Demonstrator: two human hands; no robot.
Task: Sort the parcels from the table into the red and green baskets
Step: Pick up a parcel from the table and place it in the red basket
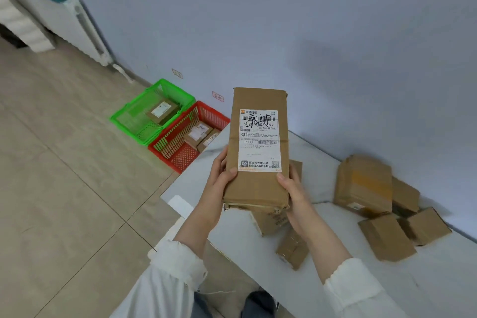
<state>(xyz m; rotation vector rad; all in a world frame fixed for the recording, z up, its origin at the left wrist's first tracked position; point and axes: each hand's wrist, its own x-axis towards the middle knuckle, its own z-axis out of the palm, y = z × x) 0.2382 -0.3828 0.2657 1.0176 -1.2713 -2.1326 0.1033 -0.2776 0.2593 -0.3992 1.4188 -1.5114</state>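
While it is being held up above the table's (258,253) left edge, a long brown cardboard parcel (258,188) is being gripped at its lower end from both sides. The left hand (219,178) is being pressed against the parcel's left side, its thumb laid on the front face and its fingers wrapped behind; the right hand (293,188) is being pressed against the right side in the same way, thumb on the front beside the label's lower corner. Each grip is thus being closed on the parcel, which is being kept upright with its broad face turned to the camera. A white shipping label (259,141) is being shown on that face, printed with barcodes, digits and a small square code, and scrawled over near the top with black marker. The cardboard is being seen creased across the middle, with its bottom edge frayed.

More brown parcels (364,183) are being left lying on the table, some near its far right edge against the wall and others just under the held one. On the floor (64,175) past the table's far left corner, a green basket (124,119) and a red basket (180,160) are being kept touching side by side, one labelled box being seen in the green and at least two in the red.
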